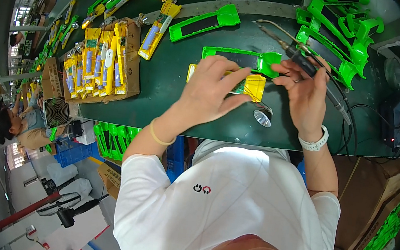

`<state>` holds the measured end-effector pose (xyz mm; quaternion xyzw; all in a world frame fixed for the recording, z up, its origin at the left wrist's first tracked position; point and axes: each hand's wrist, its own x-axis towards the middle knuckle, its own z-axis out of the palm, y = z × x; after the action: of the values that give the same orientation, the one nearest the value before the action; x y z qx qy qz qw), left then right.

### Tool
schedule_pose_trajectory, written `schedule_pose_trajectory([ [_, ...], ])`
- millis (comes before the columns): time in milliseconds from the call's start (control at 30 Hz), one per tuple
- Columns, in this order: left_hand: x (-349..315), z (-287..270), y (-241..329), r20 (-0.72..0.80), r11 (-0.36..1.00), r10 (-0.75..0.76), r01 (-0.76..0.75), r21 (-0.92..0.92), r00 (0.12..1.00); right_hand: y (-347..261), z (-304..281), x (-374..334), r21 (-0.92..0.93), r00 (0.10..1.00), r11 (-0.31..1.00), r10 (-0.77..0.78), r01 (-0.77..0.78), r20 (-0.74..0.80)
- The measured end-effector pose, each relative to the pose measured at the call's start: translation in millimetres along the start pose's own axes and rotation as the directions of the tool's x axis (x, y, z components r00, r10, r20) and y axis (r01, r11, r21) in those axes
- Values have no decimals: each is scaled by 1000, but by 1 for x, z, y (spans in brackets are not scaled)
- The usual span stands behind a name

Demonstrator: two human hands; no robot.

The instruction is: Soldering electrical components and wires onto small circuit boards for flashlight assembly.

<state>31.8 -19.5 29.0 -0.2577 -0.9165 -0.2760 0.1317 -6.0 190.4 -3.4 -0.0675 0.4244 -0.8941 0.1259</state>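
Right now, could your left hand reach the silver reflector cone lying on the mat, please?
Probably yes. The left hand rests on the yellow part, and the silver reflector cone lies just beside it on bare green mat, with nothing between them.

Worn on the head, looking steeply down over chest and forearms onto the counter (174,87). Close in on the left hand (212,89) and the right hand (306,95), both near frame centre. Wide fisheye, so straight edges bow toward the rim beyond either hand. Upright, unmirrored. Only one view, nothing shared with another.
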Motion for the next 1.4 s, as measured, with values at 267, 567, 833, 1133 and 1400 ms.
schedule_pose_trajectory([
  [267, 15, 38, 0, 10, 949, -243, 240, -204, 970, -4, 4, 41, -224, 972, 946, -231, 235, 42],
  [567, 4, 40, -22, -81, 981, -155, 144, -130, 985, 5, -26, 4, -304, 985, 941, -168, 152, -27],
  [833, 22, 32, -13, 155, 974, -203, 215, -67, 967, -8, -42, -17, -193, 967, 955, -242, 224, -76],
  [1133, 30, 31, -12, 251, 991, -112, 126, -42, 962, -7, -44, -19, -161, 971, 975, -182, 157, -157],
  [1400, 32, 34, -9, 290, 988, -139, 153, -26, 947, -6, -43, -20, -172, 972, 977, -154, 124, -176],
])
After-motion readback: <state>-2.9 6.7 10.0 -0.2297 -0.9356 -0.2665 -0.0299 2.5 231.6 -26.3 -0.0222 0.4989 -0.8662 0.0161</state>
